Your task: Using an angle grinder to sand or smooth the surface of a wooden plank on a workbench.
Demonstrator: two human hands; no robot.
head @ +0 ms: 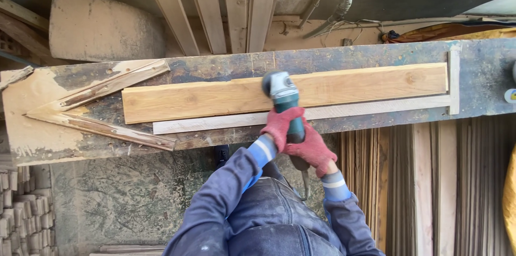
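Observation:
A long light wooden plank (215,97) lies lengthwise on a worn, dusty workbench (484,78). A teal and grey angle grinder (282,97) rests with its head on the plank near the middle. My left hand (279,126), in a red glove, grips the grinder's body. My right hand (313,151), also in a red glove, holds the rear of the grinder's handle, where the cord hangs down. Both arms wear blue sleeves with pale cuffs.
A thin pale strip (226,121) lies along the plank's near edge, meeting an upright stop (454,78) at the right. Wedge-shaped battens (102,127) sit at the bench's left. Planks (236,6) lean behind. Stacked boards (430,191) stand lower right, small wood blocks (21,207) lower left.

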